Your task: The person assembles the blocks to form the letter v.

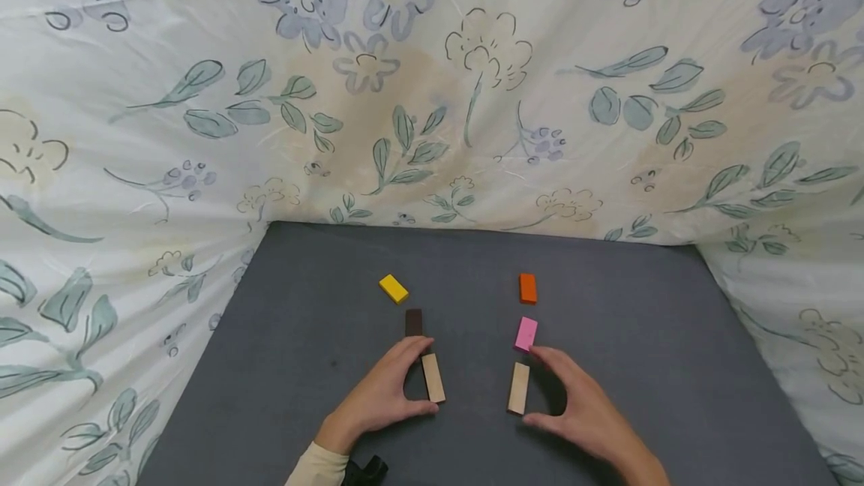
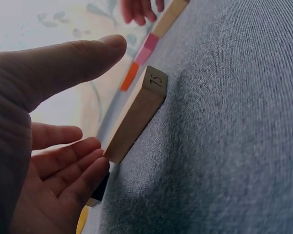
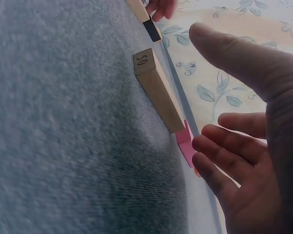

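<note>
My left hand [image 1: 383,390] curves beside a plain wooden block [image 1: 433,378], thumb and fingers spread at its two ends. In the left wrist view its fingertips are right at the block's far end, while the thumb stands apart from it. A dark brown block [image 1: 414,322] lies just beyond those fingers. On the other side, my right hand [image 1: 586,409] arches near a second plain wooden block [image 1: 518,388], its thumb and fingers parted. Dark characters mark the near end of each wooden block. A pink block [image 1: 526,334] lies close to the right fingertips.
Farther back lie a yellow block [image 1: 394,289] on the left and an orange block [image 1: 528,289] on the right. All rest on a dark grey cloth surface [image 1: 466,268]. Floral fabric [image 1: 432,133] hangs behind it and along both sides. A black object [image 1: 366,471] shows beside the left sleeve.
</note>
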`<state>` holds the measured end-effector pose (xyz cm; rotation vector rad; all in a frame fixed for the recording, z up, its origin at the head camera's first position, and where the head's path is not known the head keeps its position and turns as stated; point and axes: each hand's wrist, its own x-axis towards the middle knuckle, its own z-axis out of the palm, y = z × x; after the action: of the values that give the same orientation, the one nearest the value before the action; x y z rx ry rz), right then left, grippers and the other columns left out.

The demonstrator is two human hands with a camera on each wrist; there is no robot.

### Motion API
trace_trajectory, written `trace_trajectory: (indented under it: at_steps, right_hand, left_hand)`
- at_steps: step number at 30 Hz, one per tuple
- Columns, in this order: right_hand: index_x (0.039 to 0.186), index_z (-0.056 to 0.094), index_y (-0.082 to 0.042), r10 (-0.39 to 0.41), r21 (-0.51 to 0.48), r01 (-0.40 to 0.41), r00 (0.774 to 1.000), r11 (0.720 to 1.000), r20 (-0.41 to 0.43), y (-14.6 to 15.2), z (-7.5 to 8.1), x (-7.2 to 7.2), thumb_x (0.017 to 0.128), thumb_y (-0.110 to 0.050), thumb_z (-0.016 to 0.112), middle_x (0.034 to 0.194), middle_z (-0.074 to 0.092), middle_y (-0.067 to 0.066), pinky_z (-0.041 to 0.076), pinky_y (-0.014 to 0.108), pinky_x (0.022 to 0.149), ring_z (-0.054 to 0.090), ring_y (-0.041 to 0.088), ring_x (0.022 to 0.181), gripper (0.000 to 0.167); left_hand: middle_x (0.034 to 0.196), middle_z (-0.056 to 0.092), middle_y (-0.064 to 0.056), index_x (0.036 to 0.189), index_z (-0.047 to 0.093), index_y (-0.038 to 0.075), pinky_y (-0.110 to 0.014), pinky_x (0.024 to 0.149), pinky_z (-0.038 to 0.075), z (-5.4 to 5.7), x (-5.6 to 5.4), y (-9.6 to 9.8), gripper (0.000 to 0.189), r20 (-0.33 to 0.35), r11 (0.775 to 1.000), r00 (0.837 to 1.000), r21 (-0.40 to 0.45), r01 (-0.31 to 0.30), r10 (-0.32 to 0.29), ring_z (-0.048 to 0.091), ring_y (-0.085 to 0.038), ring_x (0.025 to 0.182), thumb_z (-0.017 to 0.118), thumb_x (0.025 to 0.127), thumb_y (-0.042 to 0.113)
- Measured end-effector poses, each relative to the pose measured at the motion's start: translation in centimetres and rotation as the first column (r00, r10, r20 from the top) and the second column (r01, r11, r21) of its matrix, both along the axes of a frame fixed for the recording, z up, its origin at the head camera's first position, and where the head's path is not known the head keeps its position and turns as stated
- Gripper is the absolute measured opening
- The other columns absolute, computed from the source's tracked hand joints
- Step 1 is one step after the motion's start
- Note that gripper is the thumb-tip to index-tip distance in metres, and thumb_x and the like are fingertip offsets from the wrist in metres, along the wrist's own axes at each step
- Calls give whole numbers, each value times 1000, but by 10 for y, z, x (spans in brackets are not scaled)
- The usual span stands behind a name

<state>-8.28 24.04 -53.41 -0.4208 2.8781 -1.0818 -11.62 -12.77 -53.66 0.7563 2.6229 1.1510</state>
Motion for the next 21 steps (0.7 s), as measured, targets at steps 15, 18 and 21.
trace_trajectory:
  at_steps: [15,18,21]
  right_hand:
    - [147,66,-20,10,27,-9,999,1000,-51,-2,-9,3,73,-47,103,142,62,-10,54,54,105,61,17,128,87]
    - [146,67,-20,7,38,-5,999,999,-43,-3,-9,3,74,-44,103,142,62,-9,54,55,104,61,19,128,85]
    - [146,67,-20,7,49,-7,1000,999,-16,-5,-8,1,75,-41,103,142,61,-6,53,55,105,60,20,129,83]
  left_hand:
    - [158,48,-2,164,45,9,-48,110,50,-6,1,3,96,8,1000,1000,-10,-7,7,56,-21,133,96,86,35]
    - [157,49,-4,163,47,9,-49,109,50,-7,0,4,93,-4,1000,1000,-17,-4,4,57,-22,132,96,87,33]
    - [155,51,-4,160,50,9,-50,109,51,-8,-1,5,88,-18,999,1000,-34,-3,2,56,-23,132,95,88,32]
